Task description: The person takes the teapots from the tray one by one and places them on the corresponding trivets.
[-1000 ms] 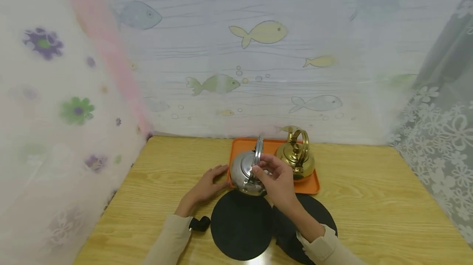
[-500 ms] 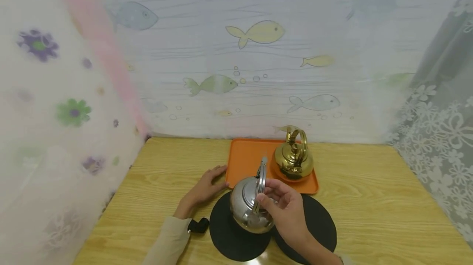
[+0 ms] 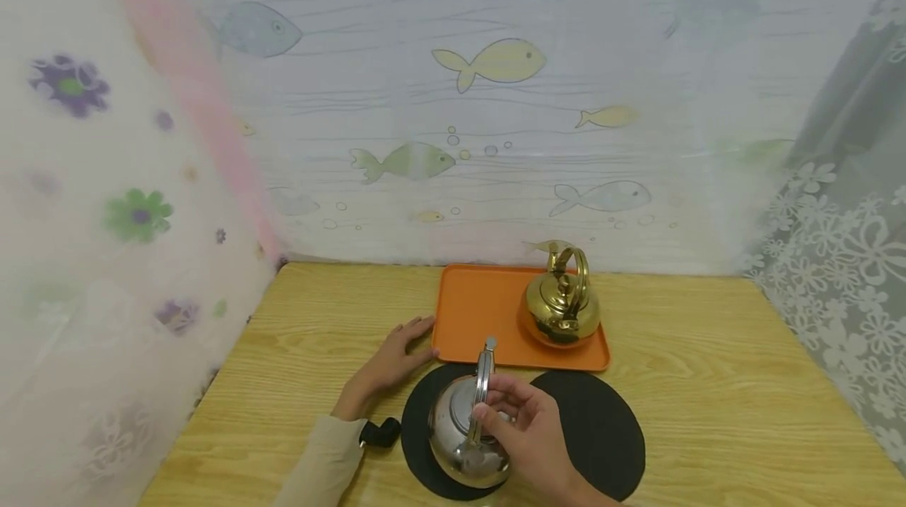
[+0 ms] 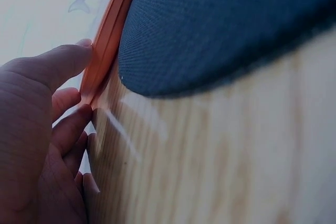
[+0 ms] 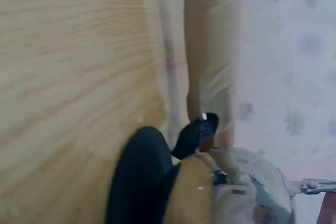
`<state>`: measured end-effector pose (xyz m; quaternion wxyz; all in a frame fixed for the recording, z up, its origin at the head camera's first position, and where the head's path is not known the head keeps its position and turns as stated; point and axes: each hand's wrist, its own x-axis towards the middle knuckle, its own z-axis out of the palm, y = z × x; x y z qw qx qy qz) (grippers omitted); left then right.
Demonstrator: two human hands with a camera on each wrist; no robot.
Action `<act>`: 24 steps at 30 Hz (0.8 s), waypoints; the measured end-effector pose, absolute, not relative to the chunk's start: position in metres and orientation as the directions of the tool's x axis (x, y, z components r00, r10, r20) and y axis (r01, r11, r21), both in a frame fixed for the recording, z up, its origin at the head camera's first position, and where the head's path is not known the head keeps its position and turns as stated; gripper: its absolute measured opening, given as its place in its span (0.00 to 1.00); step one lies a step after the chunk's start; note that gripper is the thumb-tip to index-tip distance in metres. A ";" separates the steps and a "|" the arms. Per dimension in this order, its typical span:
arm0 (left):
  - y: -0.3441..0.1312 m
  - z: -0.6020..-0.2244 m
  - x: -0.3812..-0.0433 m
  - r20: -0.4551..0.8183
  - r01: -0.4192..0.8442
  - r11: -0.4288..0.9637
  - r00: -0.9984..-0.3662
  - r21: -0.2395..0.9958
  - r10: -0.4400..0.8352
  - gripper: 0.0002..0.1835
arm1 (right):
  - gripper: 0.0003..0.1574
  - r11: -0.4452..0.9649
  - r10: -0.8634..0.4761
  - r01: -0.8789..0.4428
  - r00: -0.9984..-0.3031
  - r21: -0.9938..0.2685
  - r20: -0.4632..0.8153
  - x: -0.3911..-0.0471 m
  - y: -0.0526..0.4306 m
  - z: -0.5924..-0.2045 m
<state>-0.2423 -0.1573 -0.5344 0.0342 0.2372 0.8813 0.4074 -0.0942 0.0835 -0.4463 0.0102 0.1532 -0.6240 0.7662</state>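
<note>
My right hand [image 3: 527, 432] pinches the upright handle of a silver kettle [image 3: 449, 440] between thumb and fingers. The kettle is at the left black round mat [image 3: 416, 444]; whether its base touches the mat cannot be told. In the right wrist view the kettle's shiny body [image 5: 257, 177] shows at the bottom, with a black mat [image 5: 139, 182] beside it. My left hand [image 3: 389, 361] lies at the orange tray [image 3: 474, 314], fairly straight fingers touching its left edge. Close up in the left wrist view, thumb and fingertips of this hand [image 4: 47, 108] meet the tray's rim [image 4: 107, 40].
A gold kettle [image 3: 562, 310] stands on the tray's right part. A second black round mat [image 3: 602, 432] lies right of the first, partly behind the right hand. A black device [image 3: 381, 432] sits at the left wrist. A fish-patterned curtain [image 3: 495, 200] hangs behind the wooden table [image 3: 708, 381].
My right hand has carried the silver kettle off the tray, toward me, to the left black mat. The left hand has stayed at the tray's edge.
</note>
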 end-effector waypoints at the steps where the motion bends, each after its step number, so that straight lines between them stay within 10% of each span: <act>1: -0.157 -0.535 -0.242 0.135 0.393 0.555 -0.884 0.733 0.447 0.34 | 0.17 -0.220 -0.174 -0.209 -0.953 -0.953 0.249 -0.093 0.083 -0.448; 14: -0.155 -0.536 -0.243 0.139 0.399 0.571 -0.885 0.718 0.444 0.34 | 0.21 -0.256 -0.219 -0.083 -0.965 -0.963 0.142 -0.075 0.073 -0.457; 24: -0.157 -0.536 -0.243 0.134 0.404 0.569 -0.880 0.717 0.456 0.34 | 0.17 -0.293 -0.222 -0.228 -0.928 -0.929 0.298 -0.076 0.073 -0.461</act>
